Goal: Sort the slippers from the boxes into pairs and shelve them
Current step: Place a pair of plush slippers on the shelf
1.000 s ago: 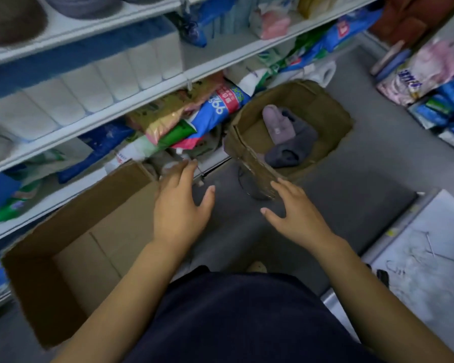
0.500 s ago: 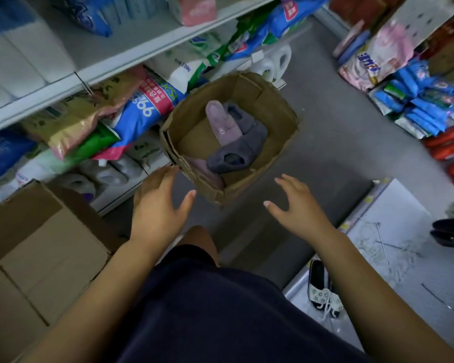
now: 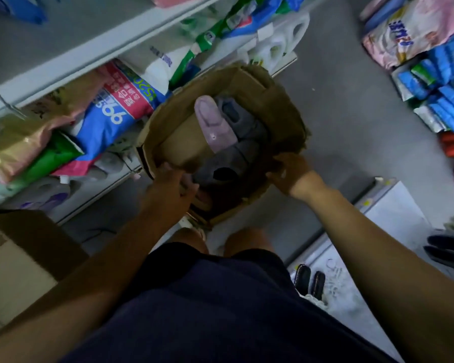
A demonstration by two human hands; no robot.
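Task judged early. The shelf (image 3: 71,48) behind the box is stocked with bagged goods; no slippers are seen shelved there. The box (image 3: 286,111) is set on the floor with unsorted slippers inside: a pink slipper (image 3: 215,124) is laid across its middle, and grey slippers (image 3: 247,127) are piled just right of and under it. No pair is lifted out yet. A second carton (image 3: 16,258) is seen left of the box, its inside mostly out of frame.

The left hand (image 3: 168,179) is set on the box's near-left rim, fingers curled over the edge. The right hand (image 3: 286,171) is clamped on the near-right rim. Finger detail is blurred.
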